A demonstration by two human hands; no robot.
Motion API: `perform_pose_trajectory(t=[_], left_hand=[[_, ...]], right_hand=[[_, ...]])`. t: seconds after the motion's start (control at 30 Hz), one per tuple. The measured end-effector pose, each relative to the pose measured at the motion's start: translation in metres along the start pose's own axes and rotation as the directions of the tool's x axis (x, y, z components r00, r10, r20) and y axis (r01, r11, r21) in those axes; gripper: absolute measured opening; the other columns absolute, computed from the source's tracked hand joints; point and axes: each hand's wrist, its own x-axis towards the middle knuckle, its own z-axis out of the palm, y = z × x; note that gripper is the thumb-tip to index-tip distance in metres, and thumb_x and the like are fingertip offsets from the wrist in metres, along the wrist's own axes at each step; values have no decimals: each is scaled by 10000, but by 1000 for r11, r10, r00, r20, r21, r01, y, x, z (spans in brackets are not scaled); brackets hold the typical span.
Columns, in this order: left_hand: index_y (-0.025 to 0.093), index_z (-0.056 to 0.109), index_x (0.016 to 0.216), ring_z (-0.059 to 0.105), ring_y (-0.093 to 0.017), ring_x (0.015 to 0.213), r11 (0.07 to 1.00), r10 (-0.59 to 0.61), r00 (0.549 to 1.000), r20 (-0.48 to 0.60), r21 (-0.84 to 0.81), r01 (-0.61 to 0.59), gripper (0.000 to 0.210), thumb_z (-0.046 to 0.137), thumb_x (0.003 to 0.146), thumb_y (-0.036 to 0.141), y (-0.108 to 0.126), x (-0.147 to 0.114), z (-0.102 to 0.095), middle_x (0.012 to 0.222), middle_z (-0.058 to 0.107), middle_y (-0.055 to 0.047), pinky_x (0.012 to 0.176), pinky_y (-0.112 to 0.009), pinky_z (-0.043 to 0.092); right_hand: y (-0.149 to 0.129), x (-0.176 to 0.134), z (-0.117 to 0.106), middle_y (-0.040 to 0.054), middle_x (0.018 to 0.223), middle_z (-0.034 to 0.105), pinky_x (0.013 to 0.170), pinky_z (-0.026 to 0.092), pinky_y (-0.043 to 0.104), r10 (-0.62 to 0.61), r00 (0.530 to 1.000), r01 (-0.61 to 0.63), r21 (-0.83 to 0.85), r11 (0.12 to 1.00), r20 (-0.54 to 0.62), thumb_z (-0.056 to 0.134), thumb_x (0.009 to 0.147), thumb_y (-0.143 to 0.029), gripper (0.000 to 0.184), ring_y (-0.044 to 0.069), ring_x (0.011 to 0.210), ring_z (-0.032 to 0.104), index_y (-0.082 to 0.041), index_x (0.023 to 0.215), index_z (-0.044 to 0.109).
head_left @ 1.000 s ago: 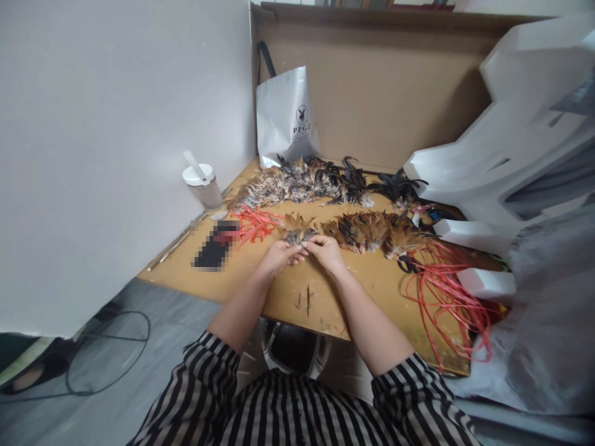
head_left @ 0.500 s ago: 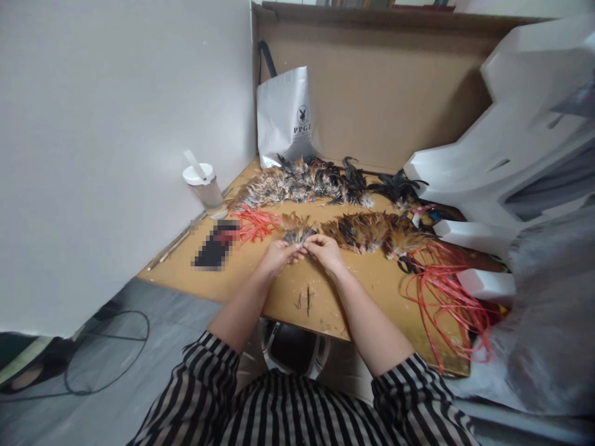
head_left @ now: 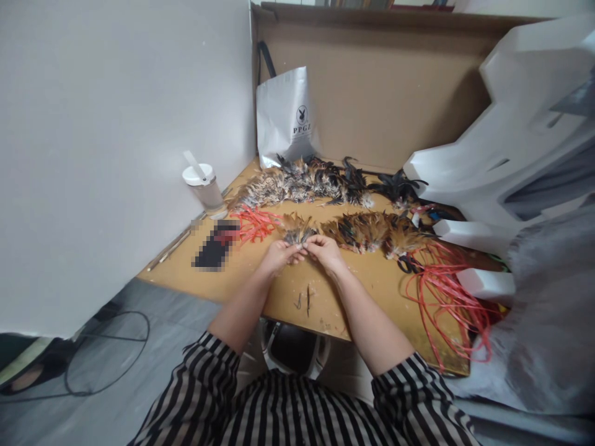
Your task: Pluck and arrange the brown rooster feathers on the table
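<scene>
From my remote seat, I'm watching through the head camera as the left hand (head_left: 279, 255) and the right hand (head_left: 325, 251) are meeting over the wooden table (head_left: 232, 282). Both are pinching the pale base of one small feather bunch (head_left: 296, 228) — fingertips closed on it, the brown tips fanning out away from the person. I'm finding that bunch near the table's middle, lying between red strips (head_left: 255, 223) on the left and a row of brown feather bunches (head_left: 367, 230) on the right. Exactly how the fingers are overlapping, I'm not able to tell.

Farther back, a mottled feather pile (head_left: 302, 183) is stretching in front of a silver bag (head_left: 283, 121), with a lidded cup (head_left: 207, 192) standing at its left. Nearer the person, dark slender pieces (head_left: 307, 302) are lying between the forearms — and longer red strands (head_left: 441, 291) are trailing over the right end.
</scene>
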Motion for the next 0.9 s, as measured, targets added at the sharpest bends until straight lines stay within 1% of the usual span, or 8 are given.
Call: perform_pose_trajectory(t=[0.13, 0.4, 0.53, 0.7, 0.9], left_hand=[[76, 662, 738, 540, -81, 481, 1000, 3, 1000, 3, 7, -3, 324, 671, 633, 382, 0, 0, -1, 638, 650, -90, 477, -187, 396], [77, 656, 717, 539, -76, 485, 1000, -5, 1000, -20, -29, 4, 317, 687, 612, 375, 3, -2, 2, 659, 654, -89, 473, -186, 387], [80, 662, 726, 536, -71, 480, 1000, -7, 1000, -15, -25, 7, 314, 681, 623, 376, 2, -1, 1, 645, 650, -83, 473, -183, 382], [73, 664, 740, 537, -70, 488, 1000, -21, 1000, 10, -22, 22, 327, 678, 628, 380, 3, -2, 2, 666, 656, -95, 480, -181, 383], [76, 668, 731, 532, -71, 493, 1000, -26, 999, 33, -4, 26, 327, 680, 622, 384, 6, -4, 5, 674, 659, -99, 476, -175, 384]], right_hand=[[0, 0, -2, -47, 436, 490, 399, 204, 207, 20, 999, -20, -11, 1000, 36, 720, 511, -373, 286, 54, 378, 327, -157, 613, 563], [1, 1, -4, -37, 466, 518, 409, 214, 207, 19, 998, -19, 1, 1000, 57, 721, 519, -377, 282, 53, 393, 331, -154, 595, 566], [4, 2, -5, -40, 458, 508, 403, 207, 204, 18, 997, -19, 14, 1000, 72, 719, 528, -373, 278, 50, 390, 327, -151, 600, 566], [7, 4, -5, -47, 453, 502, 401, 220, 198, 1, 998, -5, 68, 998, 68, 713, 536, -363, 276, 49, 384, 345, -153, 625, 558], [8, 5, -4, -51, 471, 504, 401, 234, 197, 0, 999, -5, 95, 995, 50, 715, 531, -370, 291, 48, 385, 355, -159, 657, 560]])
